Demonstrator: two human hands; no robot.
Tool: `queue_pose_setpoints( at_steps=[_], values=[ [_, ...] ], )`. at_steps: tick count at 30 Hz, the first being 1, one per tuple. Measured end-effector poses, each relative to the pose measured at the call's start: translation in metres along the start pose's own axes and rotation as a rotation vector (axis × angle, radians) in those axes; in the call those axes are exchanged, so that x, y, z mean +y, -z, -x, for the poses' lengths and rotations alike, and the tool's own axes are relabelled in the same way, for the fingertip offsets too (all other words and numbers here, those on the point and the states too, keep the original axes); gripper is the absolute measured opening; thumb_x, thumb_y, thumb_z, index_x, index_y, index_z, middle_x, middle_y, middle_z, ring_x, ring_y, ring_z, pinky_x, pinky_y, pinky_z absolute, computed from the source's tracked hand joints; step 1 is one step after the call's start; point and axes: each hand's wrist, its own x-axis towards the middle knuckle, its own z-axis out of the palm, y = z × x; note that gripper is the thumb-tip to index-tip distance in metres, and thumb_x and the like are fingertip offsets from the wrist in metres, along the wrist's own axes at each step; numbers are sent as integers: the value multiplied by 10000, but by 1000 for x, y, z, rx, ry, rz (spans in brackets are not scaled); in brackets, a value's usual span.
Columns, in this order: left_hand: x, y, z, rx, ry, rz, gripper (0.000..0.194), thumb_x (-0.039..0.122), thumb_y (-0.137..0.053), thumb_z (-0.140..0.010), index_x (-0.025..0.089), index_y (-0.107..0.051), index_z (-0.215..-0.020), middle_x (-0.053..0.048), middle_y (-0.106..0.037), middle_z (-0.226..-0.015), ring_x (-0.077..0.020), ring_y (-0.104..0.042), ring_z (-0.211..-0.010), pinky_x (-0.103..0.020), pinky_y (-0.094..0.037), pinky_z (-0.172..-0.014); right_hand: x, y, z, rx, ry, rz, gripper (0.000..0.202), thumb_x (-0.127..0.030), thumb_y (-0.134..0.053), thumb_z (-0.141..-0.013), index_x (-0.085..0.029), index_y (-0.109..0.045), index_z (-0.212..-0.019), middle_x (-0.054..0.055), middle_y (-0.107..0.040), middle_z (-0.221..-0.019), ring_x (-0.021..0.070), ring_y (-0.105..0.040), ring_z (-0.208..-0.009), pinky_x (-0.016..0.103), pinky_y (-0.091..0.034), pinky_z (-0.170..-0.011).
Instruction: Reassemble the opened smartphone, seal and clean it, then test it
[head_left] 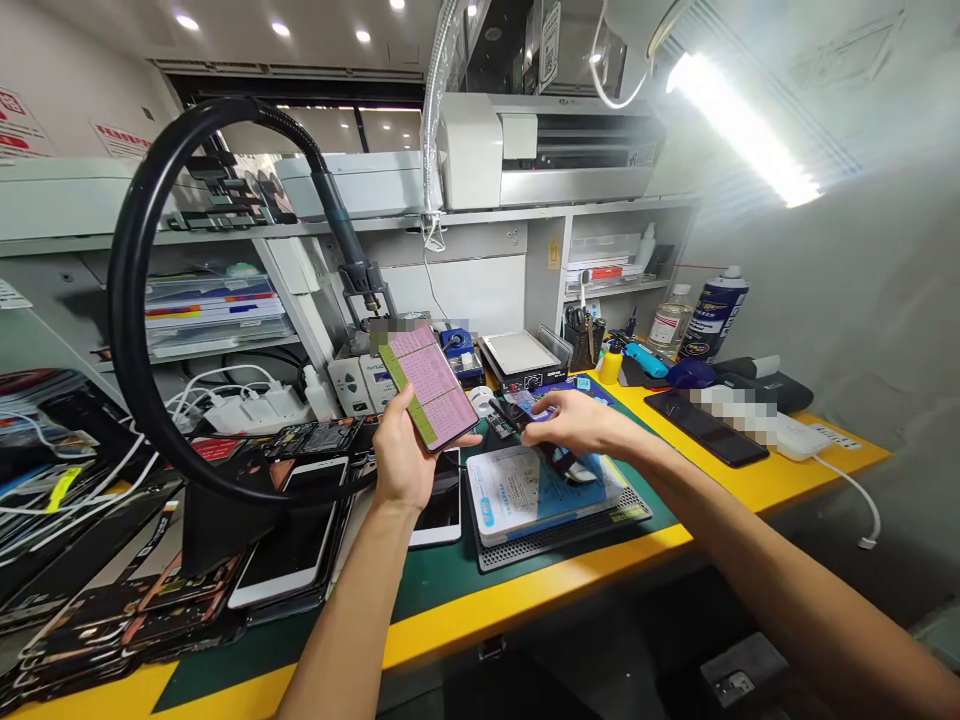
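Raised in front of me, a phone (433,392) with a pink and green lit screen is gripped by my left hand (403,452). My right hand (574,424) is bent with its fingers together over a white and blue plastic box (517,490). Something dark shows at its fingertips, but I cannot make out what it is. Just under that hand, a small black and white item (574,468) lies on the box. The box rests on a perforated grey plate (525,552). Behind it lies a small circuit board (499,428).
A thick black hose (124,270) loops over the left side. Stacked phone parts (97,610) and a white tablet (289,540) cover the left bench. A dark phone (705,425), power strip (795,435), spray can (716,310) and clear bottle (670,320) stand or lie right.
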Motion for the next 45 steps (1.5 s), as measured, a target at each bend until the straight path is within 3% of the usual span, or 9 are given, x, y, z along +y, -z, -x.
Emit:
queue_pose_setpoints(
  at_steps=[5,9,14,18,24,28,31,38,45],
  values=[
    [0,-1,1,-24,31,21,489,447,-490,-921,205,-600,-1331,-94,-685,-1151,-284,-677,-958,-443,-659,-674,32,18,-3,-231,69,-631,526,-592,-533,-755,-158,-651,-1030,115,-745,-935,235,-694,-815,329,-553,-664],
    [0,-3,0,-39,54,26,515,455,-476,-933,199,-586,-1366,-112,-681,-1164,-303,-667,-979,-446,-656,-616,43,16,0,-430,117,-989,678,-677,-449,-757,-190,-583,-1209,124,-727,-1127,241,-684,-930,360,-561,-715],
    [0,-4,1,-49,61,21,529,450,-453,-945,200,-569,-1396,-121,-674,-1215,-298,-663,-992,-430,-654,-621,46,12,-2,-585,116,-1194,730,-652,-507,-749,-210,-507,-1329,137,-676,-1264,227,-666,-943,335,-552,-683],
    [0,-4,3,-57,56,13,525,457,-434,-957,202,-571,-1396,-113,-672,-1222,-294,-665,-976,-432,-654,-618,48,10,-3,-597,105,-1207,694,-639,-468,-782,-204,-510,-1321,150,-675,-1273,230,-672,-951,335,-549,-685],
    [0,-4,1,-51,56,6,533,466,-437,-955,192,-566,-1394,-114,-678,-1177,-305,-673,-971,-458,-656,-629,42,16,3,-449,60,-972,708,-661,-462,-742,-188,-574,-1257,146,-716,-1186,259,-696,-933,369,-566,-686],
    [-1,-4,0,-43,47,-4,532,447,-434,-953,186,-557,-1399,-124,-684,-1188,-327,-679,-1008,-466,-658,-647,29,26,9,-241,11,-628,574,-526,-630,-715,-159,-629,-1157,129,-733,-1074,247,-696,-874,333,-560,-659],
    [-1,-3,0,-43,43,-13,543,446,-434,-949,189,-538,-1416,-132,-694,-1178,-348,-694,-968,-505,-652,-619,17,26,11,-96,-20,-302,596,-439,-750,-666,-182,-629,-1190,84,-735,-991,235,-682,-852,279,-496,-585],
    [1,0,-1,-95,62,3,564,441,-406,-960,176,-499,-1449,-154,-707,-1173,-387,-700,-989,-546,-643,-628,-4,-1,23,113,67,398,518,-466,-749,-641,-186,-647,-1065,80,-682,-838,286,-637,-788,331,-378,-631],
    [1,-2,1,-160,110,47,560,427,-378,-971,158,-505,-1445,-143,-686,-1266,-368,-676,-1093,-542,-634,-784,-4,-31,31,135,191,689,373,-448,-627,-748,-165,-578,-986,116,-658,-826,288,-628,-791,341,-368,-648]
  ],
)
